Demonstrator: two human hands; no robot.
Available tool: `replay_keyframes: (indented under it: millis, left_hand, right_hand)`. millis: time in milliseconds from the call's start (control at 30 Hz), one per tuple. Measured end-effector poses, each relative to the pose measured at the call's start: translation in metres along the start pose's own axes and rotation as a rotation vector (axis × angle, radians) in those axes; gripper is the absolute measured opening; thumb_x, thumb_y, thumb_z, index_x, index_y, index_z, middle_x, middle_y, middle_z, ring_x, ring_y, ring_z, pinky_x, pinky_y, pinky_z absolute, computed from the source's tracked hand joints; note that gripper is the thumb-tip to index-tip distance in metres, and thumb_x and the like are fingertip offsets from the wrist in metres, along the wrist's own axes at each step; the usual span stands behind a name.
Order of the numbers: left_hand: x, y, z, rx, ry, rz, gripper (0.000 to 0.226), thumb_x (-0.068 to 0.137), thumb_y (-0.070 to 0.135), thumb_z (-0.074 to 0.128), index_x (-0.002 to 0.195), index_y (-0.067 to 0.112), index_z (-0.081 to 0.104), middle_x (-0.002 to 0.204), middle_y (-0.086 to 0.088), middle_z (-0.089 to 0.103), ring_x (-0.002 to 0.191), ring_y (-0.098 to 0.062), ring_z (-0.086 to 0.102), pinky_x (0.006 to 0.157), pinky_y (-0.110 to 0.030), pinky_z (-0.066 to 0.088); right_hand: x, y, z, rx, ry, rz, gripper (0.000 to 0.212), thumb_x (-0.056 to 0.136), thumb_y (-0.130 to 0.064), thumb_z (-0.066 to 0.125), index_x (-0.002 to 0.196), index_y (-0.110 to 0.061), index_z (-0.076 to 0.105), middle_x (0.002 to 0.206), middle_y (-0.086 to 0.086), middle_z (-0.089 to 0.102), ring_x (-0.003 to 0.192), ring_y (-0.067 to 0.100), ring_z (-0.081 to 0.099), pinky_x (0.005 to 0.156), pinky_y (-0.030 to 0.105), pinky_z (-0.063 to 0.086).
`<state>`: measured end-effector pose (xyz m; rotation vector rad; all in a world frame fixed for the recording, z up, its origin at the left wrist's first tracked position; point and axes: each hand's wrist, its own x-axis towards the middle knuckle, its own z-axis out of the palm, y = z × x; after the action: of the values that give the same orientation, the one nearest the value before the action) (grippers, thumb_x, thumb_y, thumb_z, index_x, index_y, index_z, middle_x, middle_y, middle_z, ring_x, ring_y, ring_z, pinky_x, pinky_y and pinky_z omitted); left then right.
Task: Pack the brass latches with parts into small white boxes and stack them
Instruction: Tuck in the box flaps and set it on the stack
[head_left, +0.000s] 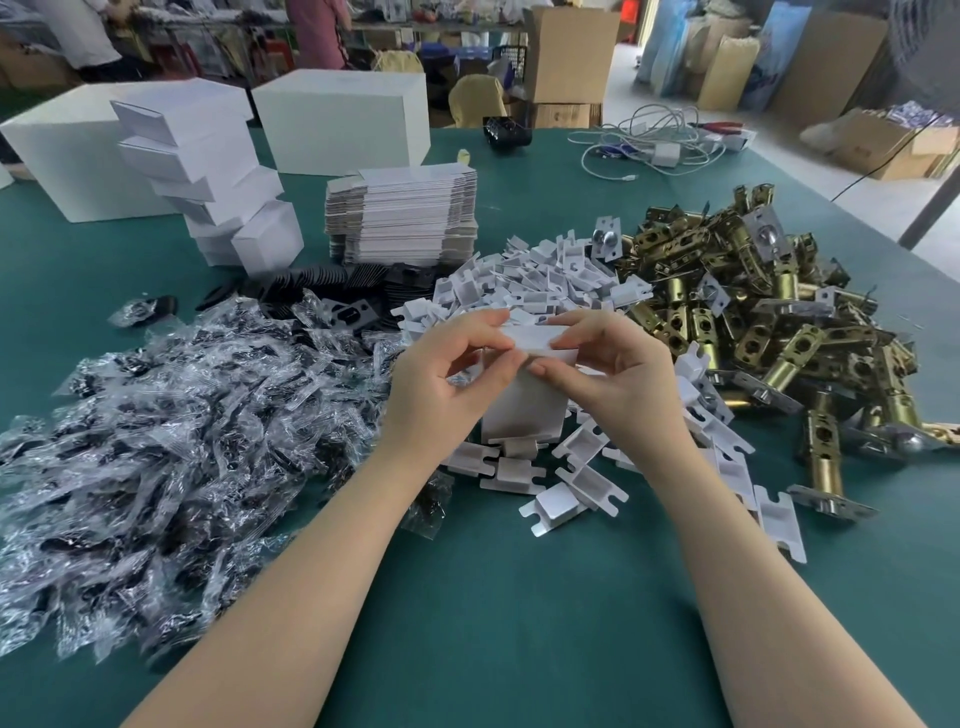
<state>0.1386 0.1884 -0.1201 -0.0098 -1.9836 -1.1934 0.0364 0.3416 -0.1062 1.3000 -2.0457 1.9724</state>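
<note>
Closing the top flap of a small white box (522, 410), upright mid-table.
Pinched between left hand (441, 384) and right hand (618, 374); brass latches (753, 332) heaped nearer the right.

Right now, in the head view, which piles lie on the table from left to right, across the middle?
Plastic bags → white inserts → brass latches.

A table covered in green cloth (493, 597). On it lie a heap of brass latches (753, 322), a pile of white card inserts (535, 280), clear plastic parts bags (171, 447), black plates (332, 283), flat box blanks (405, 215), stacked small white boxes (208, 171), two large white boxes (343, 122) and tangled white cables (654, 140).
</note>
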Motion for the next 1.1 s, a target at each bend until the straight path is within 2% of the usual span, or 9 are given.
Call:
replay_keyframes:
  millis: [133,233,333,433,567,700,833,967,1100]
  left_hand:
    - [-0.003,-0.001,0.005,0.025,-0.005,0.009,0.021,0.089,0.028,0.066,0.110,0.028,0.068,0.124,0.012,0.061,0.124,-0.013,0.058,0.094,-0.044,0.056]
    - [-0.005,0.000,0.006,-0.023,-0.009,-0.083,0.033,0.087,0.033,0.068,0.119,0.033,0.064,0.127,0.012,0.061,0.120,-0.013,0.061,0.094,-0.039,0.057]
    - [-0.007,0.001,0.006,-0.166,-0.047,-0.284,0.052,0.082,0.031,0.076,0.127,0.045,0.053,0.120,0.008,0.067,0.107,-0.008,0.067,0.088,-0.025,0.056]
    - [-0.005,-0.005,0.005,-0.107,-0.088,-0.384,0.043,0.075,0.038,0.076,0.113,0.044,0.058,0.108,0.019,0.071,0.102,-0.001,0.067,0.086,-0.023,0.056]
    - [-0.005,-0.008,0.006,-0.165,-0.089,-0.423,0.049,0.076,0.039,0.077,0.120,0.031,0.058,0.113,0.014,0.071,0.106,-0.003,0.067,0.085,-0.021,0.055]
    - [-0.005,-0.007,0.005,-0.211,-0.075,-0.446,0.045,0.076,0.036,0.079,0.115,0.033,0.059,0.109,0.021,0.072,0.102,-0.002,0.068,0.080,-0.017,0.054]
    - [-0.004,-0.006,0.006,-0.244,-0.066,-0.455,0.045,0.077,0.036,0.081,0.116,0.028,0.060,0.107,0.019,0.073,0.101,-0.002,0.069,0.080,-0.016,0.053]
    - [-0.004,-0.004,0.006,-0.243,-0.067,-0.460,0.050,0.074,0.038,0.077,0.119,0.026,0.060,0.107,0.016,0.074,0.101,-0.002,0.069,0.080,-0.015,0.053]
    - [-0.004,-0.004,0.006,-0.219,-0.081,-0.460,0.043,0.075,0.039,0.076,0.114,0.035,0.058,0.104,0.023,0.073,0.100,0.001,0.068,0.078,-0.014,0.053]
  right_hand:
    - [-0.002,-0.002,0.004,0.019,0.034,0.033,0.026,0.076,-0.017,0.083,0.088,-0.032,0.065,0.106,0.000,0.069,0.099,0.026,0.068,0.082,0.042,0.056]
    - [-0.001,-0.003,0.005,0.076,0.033,0.133,0.031,0.079,-0.020,0.081,0.102,-0.032,0.065,0.108,0.000,0.067,0.092,0.016,0.069,0.076,0.028,0.055]
    - [-0.002,-0.003,0.009,0.144,0.049,0.212,0.031,0.081,-0.022,0.078,0.107,-0.032,0.064,0.106,0.000,0.068,0.085,0.004,0.067,0.069,0.018,0.052]
    - [0.000,-0.002,0.009,0.158,0.042,0.254,0.027,0.083,-0.021,0.076,0.106,-0.033,0.065,0.099,-0.005,0.072,0.084,0.004,0.068,0.068,0.018,0.052]
    - [0.003,0.000,-0.003,0.143,-0.047,0.355,0.033,0.072,-0.039,0.078,0.103,-0.037,0.067,0.090,-0.013,0.075,0.085,0.003,0.070,0.071,0.021,0.057]
    - [0.003,0.004,-0.010,0.252,-0.089,0.400,0.037,0.069,-0.041,0.079,0.102,-0.027,0.075,0.102,-0.001,0.076,0.098,0.016,0.072,0.081,0.029,0.058]
    - [0.003,0.006,-0.004,0.367,0.044,0.474,0.025,0.062,-0.043,0.079,0.085,-0.033,0.078,0.093,-0.003,0.077,0.086,0.010,0.071,0.075,0.026,0.057]
    - [0.005,0.005,-0.006,0.494,0.157,0.489,0.024,0.056,-0.038,0.085,0.075,-0.024,0.078,0.082,-0.001,0.074,0.078,0.013,0.069,0.080,0.029,0.058]
    - [0.007,0.006,-0.011,0.398,0.214,0.499,0.006,0.074,-0.017,0.081,0.072,-0.022,0.079,0.075,0.000,0.074,0.068,0.011,0.069,0.066,0.019,0.055]
